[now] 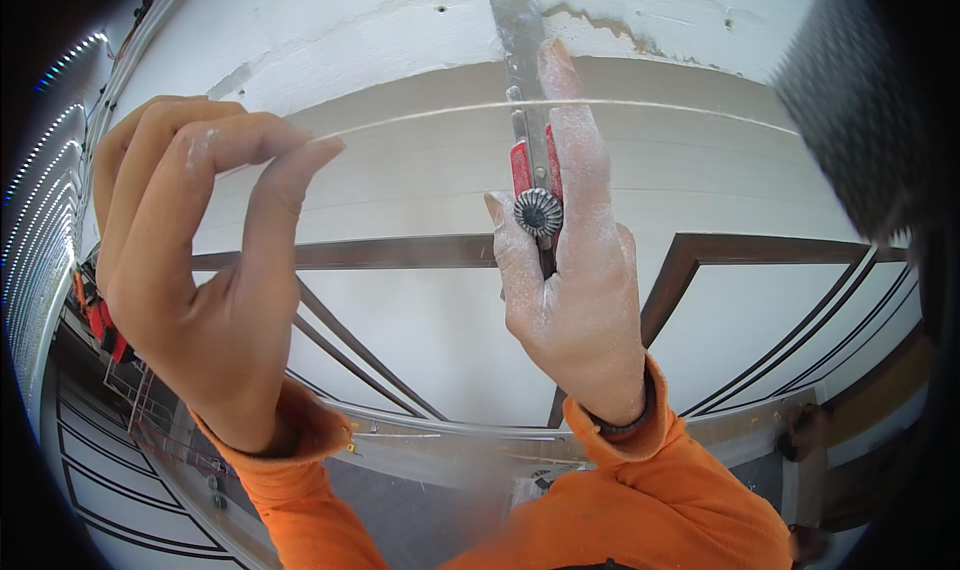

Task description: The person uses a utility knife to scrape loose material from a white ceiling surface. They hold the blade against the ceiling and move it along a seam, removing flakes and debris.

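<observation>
My left hand (pixel 202 270) pinches a thin pale cord (pixel 420 114) between thumb and forefinger. The cord runs right across the view, over the blade and my right forefinger, to a blurred dark textured object (pixel 847 112) I cannot identify. In my dust-whitened right hand (pixel 581 300) is a utility knife (pixel 538 211) with red side strips and a ribbed round knob. My forefinger lies along its side, the thumb on the other. Its long, wide metal blade (pixel 517 33) sticks out toward the white plaster (pixel 375 22); contact there cannot be told.
Cracks and a brown bare patch (pixel 611 26) mark the plaster. Rows of lit LED strips (pixel 45 195) run along the left. Dark trim (pixel 390 253) frames white panels. Far below are the grey floor (pixel 405 502), metal scaffolding (pixel 142 397) and what looks like a person in red (pixel 101 318).
</observation>
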A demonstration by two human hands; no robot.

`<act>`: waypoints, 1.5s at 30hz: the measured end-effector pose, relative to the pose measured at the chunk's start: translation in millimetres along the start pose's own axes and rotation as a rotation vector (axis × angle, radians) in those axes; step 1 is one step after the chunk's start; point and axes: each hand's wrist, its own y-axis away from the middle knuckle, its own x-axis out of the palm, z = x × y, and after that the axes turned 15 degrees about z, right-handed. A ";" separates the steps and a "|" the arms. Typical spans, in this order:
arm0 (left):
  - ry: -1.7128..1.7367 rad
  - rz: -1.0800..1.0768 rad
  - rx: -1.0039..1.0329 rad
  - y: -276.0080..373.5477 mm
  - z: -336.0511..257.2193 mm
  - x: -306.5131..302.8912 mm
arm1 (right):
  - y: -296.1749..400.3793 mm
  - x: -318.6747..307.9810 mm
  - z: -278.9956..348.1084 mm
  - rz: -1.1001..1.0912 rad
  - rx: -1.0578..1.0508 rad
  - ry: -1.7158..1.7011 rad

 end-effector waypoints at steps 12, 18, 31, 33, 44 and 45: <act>-0.026 0.048 -0.048 2.4 -3.5 3.5 | 5.0 0.4 -4.7 0.007 0.033 -0.022; 0.021 0.042 -0.046 -0.8 -11.3 1.6 | -3.2 1.8 9.9 -0.027 0.128 0.035; 0.011 0.012 -0.058 -1.5 -9.5 5.5 | -0.1 1.2 0.4 -0.071 0.057 0.045; 0.013 0.013 -0.030 0.2 -7.7 3.4 | -2.2 0.4 2.6 -0.054 0.079 0.028; 0.011 0.057 0.033 6.4 -5.0 -8.6 | 1.7 -4.3 3.0 -0.049 0.081 0.091; 0.027 0.042 0.002 7.5 -4.8 -8.6 | 3.6 -4.4 3.1 -0.050 0.064 0.099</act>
